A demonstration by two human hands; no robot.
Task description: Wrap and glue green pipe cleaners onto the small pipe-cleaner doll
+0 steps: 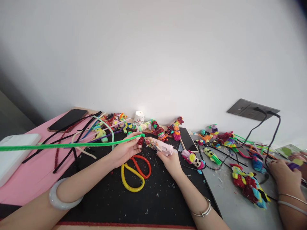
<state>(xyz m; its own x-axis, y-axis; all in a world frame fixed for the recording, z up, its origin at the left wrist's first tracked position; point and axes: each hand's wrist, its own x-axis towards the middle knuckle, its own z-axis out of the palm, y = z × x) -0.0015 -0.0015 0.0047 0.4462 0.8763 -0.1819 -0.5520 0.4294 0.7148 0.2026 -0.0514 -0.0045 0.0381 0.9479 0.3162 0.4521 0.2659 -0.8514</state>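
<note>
My left hand (126,151) pinches the end of a long bright green pipe cleaner (72,145), which stretches off to the left edge. A small dark red glittery piece (140,141) is at the same fingertips, partly hidden. In my right hand (171,164) is a pale pink glue gun (165,148), its patterned front end pointing left, close to the red piece. Whether its tip touches the piece, I cannot tell. Below both hands, scissors with one yellow handle (133,189) and one red handle (149,169) lie on the black mat (163,204).
Loose pipe cleaners (69,140) cross the pink mat (43,166), near a phone (68,119) and a white box (16,150). Pipe-cleaner figures (161,134), a paper cup (139,117) and another phone (188,139) line the wall. Another person's hand (285,175) works at right, beside black cables (273,140).
</note>
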